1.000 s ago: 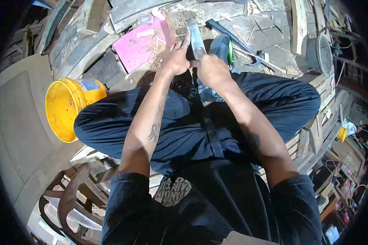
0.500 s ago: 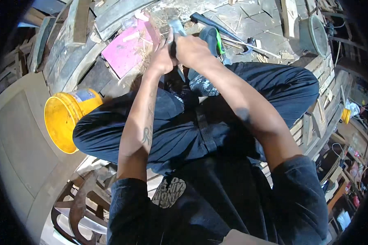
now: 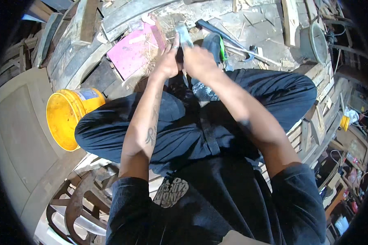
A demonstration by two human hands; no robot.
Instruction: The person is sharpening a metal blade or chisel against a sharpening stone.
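Note:
Both my hands are held out over my shoes, between my crossed legs. My right hand (image 3: 200,63) is closed on a flat, pale bluish metal piece (image 3: 182,33) that points away from me. My left hand (image 3: 167,61) is beside it, fingers bent, with a finger along that piece's left side; what lies under these fingers is hidden. A pink board (image 3: 131,53) with wood shavings lies beyond my left hand. A long dark-handled tool (image 3: 223,34) lies right of the metal piece, beside a shoe (image 3: 212,45) with green trim.
A yellow bucket (image 3: 65,118) lies tipped by my left knee. A grey bucket (image 3: 315,45) stands at the back right. Planks (image 3: 289,22) and scraps surround the floor. A panelled wooden board (image 3: 24,130) is at the left, a curved dark wooden frame (image 3: 75,208) at lower left.
Both hands and the metal piece shifted toward me and back away over the last second, ending slightly lower relative to the pink board. The view also shifted a little.

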